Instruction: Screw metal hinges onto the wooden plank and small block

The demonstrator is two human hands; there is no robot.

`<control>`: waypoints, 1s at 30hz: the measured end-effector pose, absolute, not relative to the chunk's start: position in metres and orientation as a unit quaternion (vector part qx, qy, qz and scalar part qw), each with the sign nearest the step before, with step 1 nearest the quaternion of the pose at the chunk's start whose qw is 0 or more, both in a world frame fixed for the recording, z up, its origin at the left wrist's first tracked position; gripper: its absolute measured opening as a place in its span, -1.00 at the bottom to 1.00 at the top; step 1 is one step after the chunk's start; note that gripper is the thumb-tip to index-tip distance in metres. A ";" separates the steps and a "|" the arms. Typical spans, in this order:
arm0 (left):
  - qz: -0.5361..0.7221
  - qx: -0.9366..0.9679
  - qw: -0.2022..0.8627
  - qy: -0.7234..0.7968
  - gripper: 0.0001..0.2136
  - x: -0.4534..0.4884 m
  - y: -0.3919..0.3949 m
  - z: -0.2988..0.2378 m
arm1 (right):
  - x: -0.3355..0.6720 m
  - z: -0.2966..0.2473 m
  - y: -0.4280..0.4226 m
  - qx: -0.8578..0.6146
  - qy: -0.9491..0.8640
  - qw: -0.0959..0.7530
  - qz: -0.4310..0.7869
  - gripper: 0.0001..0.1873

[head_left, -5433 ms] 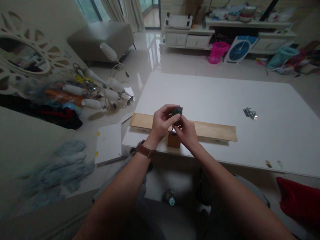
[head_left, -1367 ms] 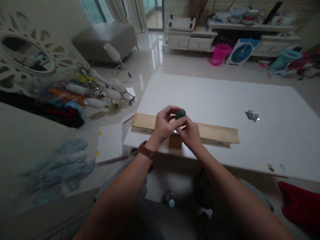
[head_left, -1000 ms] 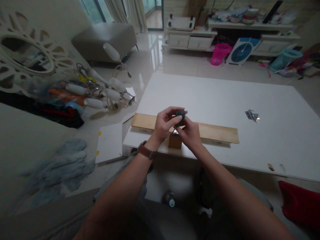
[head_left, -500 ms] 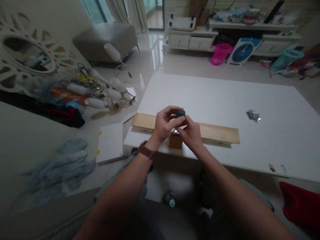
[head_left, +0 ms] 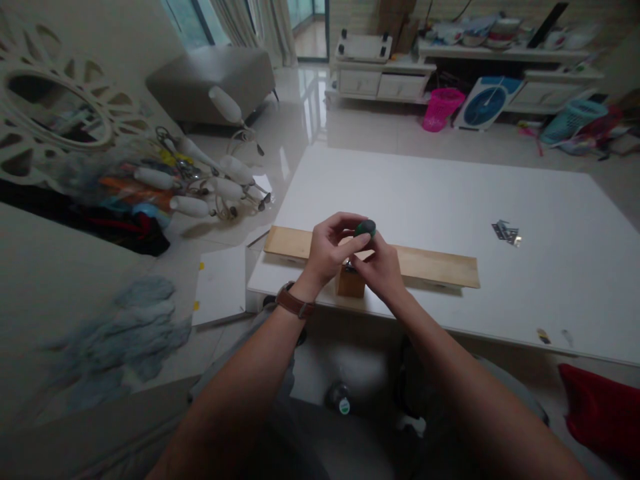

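Note:
My left hand (head_left: 331,245) is closed around the dark, green-edged handle of a screwdriver (head_left: 365,229), held close to upright. Below it, a small brown wooden block (head_left: 351,285) stands against the long wooden board (head_left: 440,265). A shiny metal piece (head_left: 349,265), perhaps a bracket, lies on top of the block. My right hand (head_left: 381,265) is closed beside the block, its thumb at the metal piece. What its fingers pinch is hidden, as is the screwdriver's tip.
The board and block rest near the front edge of a white table (head_left: 400,193). Several metal brackets (head_left: 506,233) lie at its right, and a small yellow-and-dark item (head_left: 543,335) sits near the front edge. A white panel (head_left: 220,283) is at the left, a bottle (head_left: 341,398) below.
The screwdriver's handle has tipped slightly to the right, and its top has turned more toward me. Both hands stay almost in place over the block.

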State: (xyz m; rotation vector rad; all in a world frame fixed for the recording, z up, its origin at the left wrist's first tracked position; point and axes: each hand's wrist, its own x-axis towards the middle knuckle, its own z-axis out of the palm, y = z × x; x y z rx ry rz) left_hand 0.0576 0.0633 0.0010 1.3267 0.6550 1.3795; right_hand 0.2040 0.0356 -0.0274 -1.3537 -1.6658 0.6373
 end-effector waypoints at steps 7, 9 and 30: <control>0.577 0.559 0.532 0.268 -0.64 0.058 0.063 0.001 | 0.203 -0.028 0.035 -0.555 -0.661 0.441 0.245 -0.73; 0.571 0.561 0.538 0.264 -0.62 0.058 0.062 0.002 | 0.203 -0.027 0.035 -0.551 -0.664 0.444 0.243 -0.75; 0.578 0.564 0.525 0.270 -0.61 0.058 0.063 0.002 | 0.203 -0.026 0.034 -0.540 -0.671 0.444 0.247 -0.72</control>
